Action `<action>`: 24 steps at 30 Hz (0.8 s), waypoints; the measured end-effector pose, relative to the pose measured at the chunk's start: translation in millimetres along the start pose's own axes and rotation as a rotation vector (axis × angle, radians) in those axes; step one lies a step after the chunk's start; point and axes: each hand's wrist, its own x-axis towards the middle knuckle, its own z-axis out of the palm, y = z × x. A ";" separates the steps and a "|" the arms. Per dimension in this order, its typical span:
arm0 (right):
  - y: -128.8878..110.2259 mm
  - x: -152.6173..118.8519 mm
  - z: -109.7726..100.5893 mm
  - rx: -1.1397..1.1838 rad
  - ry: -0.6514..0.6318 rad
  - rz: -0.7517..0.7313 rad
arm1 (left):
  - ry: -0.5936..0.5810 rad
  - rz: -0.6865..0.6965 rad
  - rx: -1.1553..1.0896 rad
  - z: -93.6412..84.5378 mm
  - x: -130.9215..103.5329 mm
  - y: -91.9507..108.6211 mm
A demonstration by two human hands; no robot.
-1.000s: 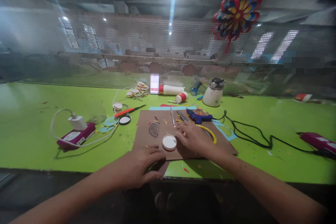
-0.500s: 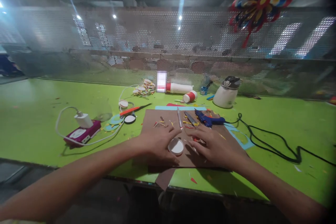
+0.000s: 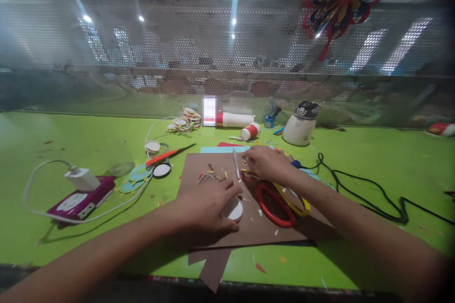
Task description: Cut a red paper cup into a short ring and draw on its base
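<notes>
My left hand (image 3: 209, 206) rests on the brown board (image 3: 220, 236), its fingers apart around a round white disc (image 3: 233, 209). The hand partly covers the disc. Further up the board, my right hand (image 3: 265, 163) reaches forward with bent fingers near a pale pen-like tool (image 3: 236, 164); whether anything is between its fingertips is hidden. Below my right wrist lie red-handled scissors (image 3: 275, 213) beside a yellow loop handle (image 3: 302, 207). Thin coloured scraps (image 3: 213, 175) are scattered ahead of my left hand.
On the green table (image 3: 142, 251) stand a purple power block (image 3: 85, 199) with a white cable at left and a white sprayer (image 3: 301, 125) at right. An orange cutter (image 3: 167, 156), paper cups (image 3: 250, 131) and a black cord (image 3: 369, 189) lie around the board.
My right hand has moved forward and left, from beside the disc to the pen-like tool, exposing the scissor handles. My left hand stays around the disc. The camera view has shifted slightly.
</notes>
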 end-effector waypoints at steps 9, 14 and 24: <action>-1.6 45.8 33.6 -0.050 -0.097 -0.293 | 0.004 -0.022 -0.148 4.5 -3.0 -13.3; 8.3 41.2 35.4 0.063 0.063 -0.304 | -0.014 -0.071 -0.205 2.9 -7.1 -14.3; 10.0 -30.1 -2.8 0.593 0.654 0.187 | 0.025 -0.120 -0.240 7.0 -8.7 -16.9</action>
